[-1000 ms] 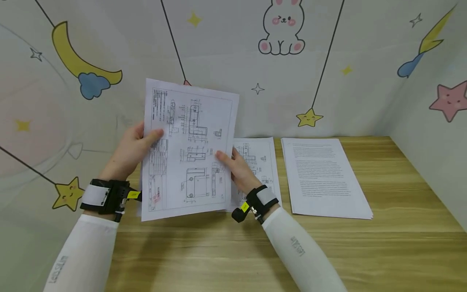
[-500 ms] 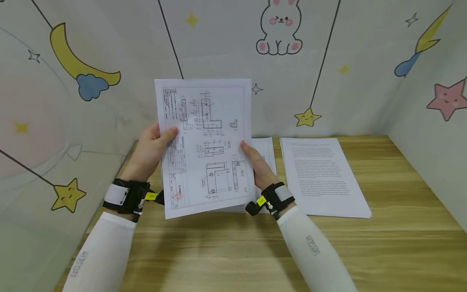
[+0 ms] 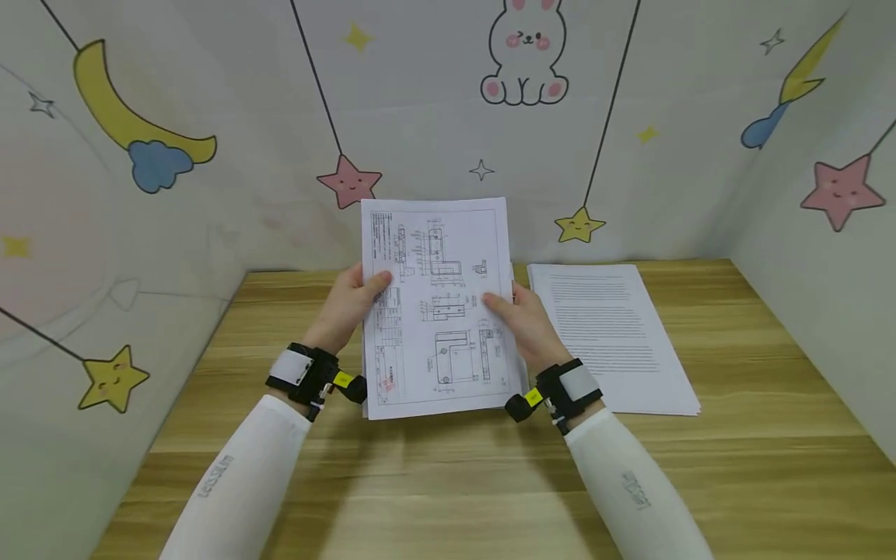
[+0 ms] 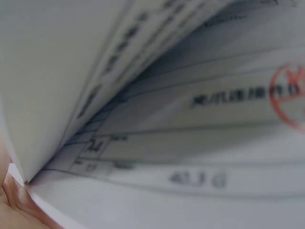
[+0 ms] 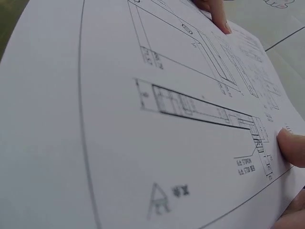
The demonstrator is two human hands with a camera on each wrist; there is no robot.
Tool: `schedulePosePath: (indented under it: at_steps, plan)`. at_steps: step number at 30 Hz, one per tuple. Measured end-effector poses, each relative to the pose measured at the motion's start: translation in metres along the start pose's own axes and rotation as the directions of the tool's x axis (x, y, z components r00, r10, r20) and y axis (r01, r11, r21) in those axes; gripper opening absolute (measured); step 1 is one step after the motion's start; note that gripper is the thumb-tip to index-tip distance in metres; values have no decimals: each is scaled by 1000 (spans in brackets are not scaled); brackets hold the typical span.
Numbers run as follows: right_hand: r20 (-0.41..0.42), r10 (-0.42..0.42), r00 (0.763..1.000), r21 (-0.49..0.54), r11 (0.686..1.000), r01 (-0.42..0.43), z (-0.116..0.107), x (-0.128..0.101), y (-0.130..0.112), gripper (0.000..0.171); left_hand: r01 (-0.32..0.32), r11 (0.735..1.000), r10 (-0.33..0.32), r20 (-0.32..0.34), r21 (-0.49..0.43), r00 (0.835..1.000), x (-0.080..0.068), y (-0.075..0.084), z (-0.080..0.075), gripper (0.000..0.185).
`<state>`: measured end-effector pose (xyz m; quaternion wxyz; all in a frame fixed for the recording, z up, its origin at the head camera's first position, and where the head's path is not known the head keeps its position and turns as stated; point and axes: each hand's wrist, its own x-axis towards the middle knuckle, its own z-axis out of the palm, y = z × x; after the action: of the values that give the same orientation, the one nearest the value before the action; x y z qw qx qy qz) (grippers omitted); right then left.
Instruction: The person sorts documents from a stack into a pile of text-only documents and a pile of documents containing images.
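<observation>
My left hand (image 3: 345, 309) grips the left edge of some printed technical drawing sheets (image 3: 455, 393), thumb on the front. On the opposite edge my right hand (image 3: 530, 327) pinches the same sheets, its thumb over the page. The sheets stand tilted up, facing me. In the left wrist view, one page (image 4: 43, 57) bends away from another page (image 4: 238, 148) bearing a red stamp. The right wrist view shows the front drawing (image 5: 119, 157) close up, with the right thumb (image 5: 291, 147) on it. More drawing sheets on the table are mostly hidden behind.
A stack of text pages (image 3: 644, 389) lies on the wooden table (image 3: 448, 490) to the right of the held sheets. A white backdrop (image 3: 420, 93) with cartoon stars and a rabbit rises behind the table, and continues along both sides.
Both hands have carried the held sheets rightward and then lower, over the drawing sheets on the table. The held sheets have straightened. The text pages have stayed in place.
</observation>
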<state>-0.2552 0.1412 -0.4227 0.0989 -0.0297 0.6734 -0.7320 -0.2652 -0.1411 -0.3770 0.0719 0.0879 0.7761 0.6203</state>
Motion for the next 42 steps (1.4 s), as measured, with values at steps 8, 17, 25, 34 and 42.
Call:
schedulePosePath:
  at_steps: [8,17,25,34,42]
  plan:
    - [-97,8,995,-130,991,-21,-14,-3,-1,35,62,998,-62,52,-1,997,15,-15,16,35]
    - [-175,88,981,-143,983,-114,-22,5,11,35,160,987,-159,37,-26,987,32,-42,31,38]
    - [-244,150,958,-152,970,-190,-24,16,23,34,210,978,-209,-10,15,978,41,-57,43,37]
    - [-285,186,940,-220,942,-253,-23,24,30,40,294,953,-293,-25,71,956,50,-66,54,48]
    - [-281,166,945,-352,899,-262,-18,28,35,46,271,946,-267,-50,177,962,51,-68,61,53]
